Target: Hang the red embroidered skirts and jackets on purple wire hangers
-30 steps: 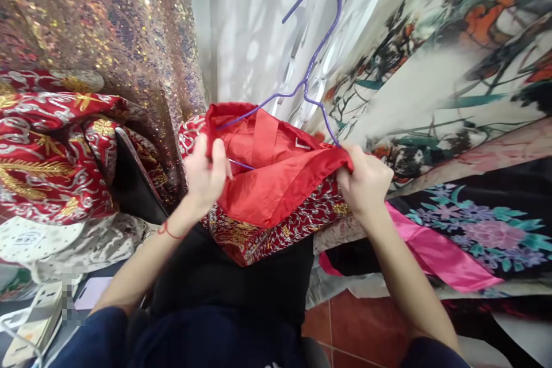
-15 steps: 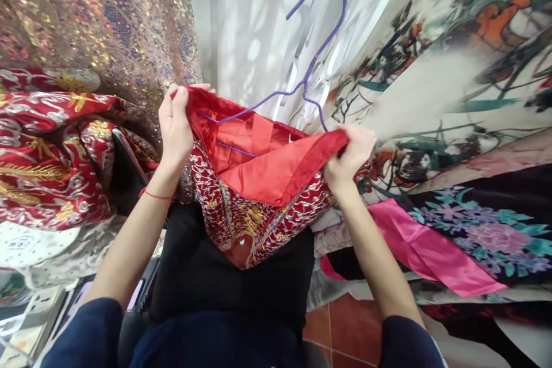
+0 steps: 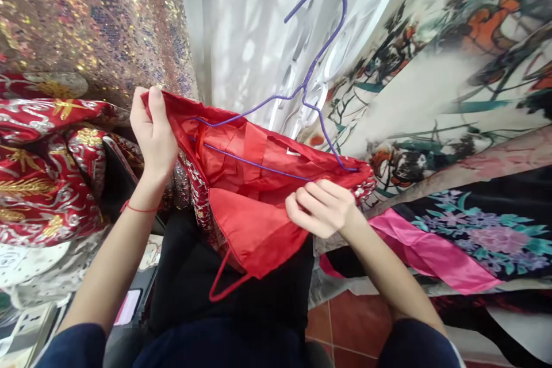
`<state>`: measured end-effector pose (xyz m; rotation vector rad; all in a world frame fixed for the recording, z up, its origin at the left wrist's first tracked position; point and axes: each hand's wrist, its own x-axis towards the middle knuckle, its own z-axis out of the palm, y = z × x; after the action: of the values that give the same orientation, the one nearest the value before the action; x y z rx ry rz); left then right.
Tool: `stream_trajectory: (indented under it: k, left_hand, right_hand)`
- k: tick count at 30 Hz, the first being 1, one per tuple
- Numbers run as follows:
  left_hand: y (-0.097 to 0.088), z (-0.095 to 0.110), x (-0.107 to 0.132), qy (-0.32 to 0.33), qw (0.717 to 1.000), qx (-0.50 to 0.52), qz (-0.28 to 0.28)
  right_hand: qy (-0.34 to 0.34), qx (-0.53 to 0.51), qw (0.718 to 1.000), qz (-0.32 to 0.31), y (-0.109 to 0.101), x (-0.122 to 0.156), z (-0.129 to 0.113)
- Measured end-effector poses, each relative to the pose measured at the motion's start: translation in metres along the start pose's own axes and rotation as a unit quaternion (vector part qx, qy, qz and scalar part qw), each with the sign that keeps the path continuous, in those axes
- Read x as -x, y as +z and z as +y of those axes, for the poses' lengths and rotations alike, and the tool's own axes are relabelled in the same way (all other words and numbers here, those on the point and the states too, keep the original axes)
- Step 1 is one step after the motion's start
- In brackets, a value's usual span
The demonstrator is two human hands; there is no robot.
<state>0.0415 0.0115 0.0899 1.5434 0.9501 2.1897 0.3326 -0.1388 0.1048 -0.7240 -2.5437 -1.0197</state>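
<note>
A red garment (image 3: 254, 207) with a plain red lining and silver-gold embroidery hangs open on a purple wire hanger (image 3: 317, 60). My left hand (image 3: 152, 132) is closed, pinching the garment's left top edge near the hanger's left end. My right hand (image 3: 321, 207) is closed on the red lining at the front of the opening, just below the hanger's bottom wire. A thin red loop dangles from the lining's lower fold.
Sequinned gold-pink fabric (image 3: 99, 17) hangs at upper left, more red embroidered cloth (image 3: 38, 167) at left. White sheer fabric (image 3: 241, 29) is behind the hanger. Floral printed cloths (image 3: 452, 69) and a pink satin strip (image 3: 431, 250) lie at right. Red tiles (image 3: 340, 328) show below.
My left hand has pulled the garment's edge further left, spreading the opening along the hanger. My right hand has left the right corner and now grips the lining nearer the middle.
</note>
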Motion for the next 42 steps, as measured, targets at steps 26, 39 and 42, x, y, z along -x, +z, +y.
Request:
stream_trajectory:
  k: [26, 39, 42]
  left_hand:
    - [0.017, -0.011, -0.007, 0.02, 0.993, -0.104, 0.052]
    - [0.023, -0.012, 0.003, 0.049, 0.995, -0.079, 0.043]
    - [0.025, -0.007, 0.002, 0.042, 0.994, -0.082, 0.06]
  right_hand:
    - [0.213, -0.049, 0.952, -0.216, -0.069, 0.113, 0.116]
    - [0.289, -0.228, 0.924, -0.106, -0.068, 0.124, 0.12]
    - [0.309, -0.144, 0.934, -0.107, -0.068, 0.131, 0.118]
